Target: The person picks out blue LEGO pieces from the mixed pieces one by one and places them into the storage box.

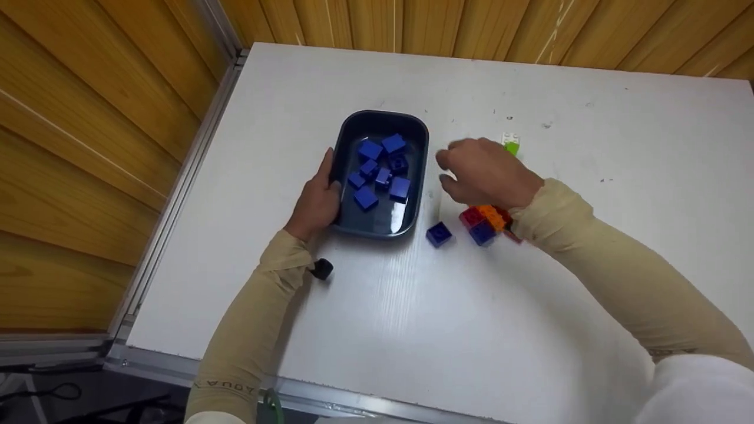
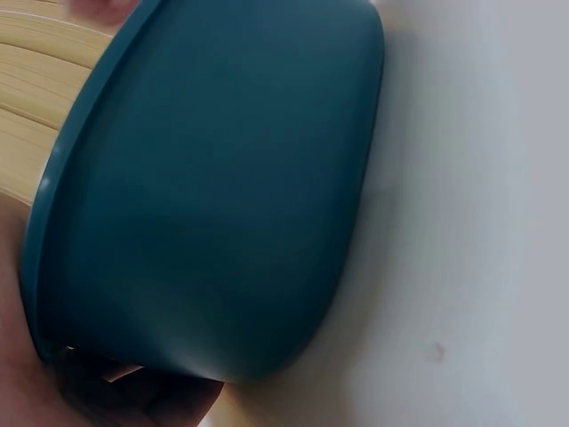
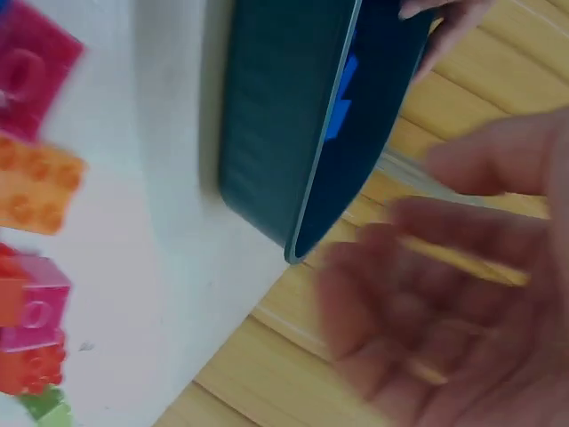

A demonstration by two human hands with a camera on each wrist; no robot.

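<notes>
While our left hand (image 1: 318, 197) grips the left rim of the dark blue tray (image 1: 419, 176), which sits mid-table holding blue bricks (image 1: 380, 171), our right hand (image 1: 486, 174) hovers just right of it, fingers loose and empty. One blue brick (image 1: 439, 234) lies beside a mixed-colour brick cluster (image 1: 486, 222) on the white table (image 1: 412, 306).

White table (image 1: 530, 330) w/ wood-panel wall (image 1: 88, 118) behind.

White table (image 1: 412, 306), wooden wall (image 1: 88, 118)
</notes>
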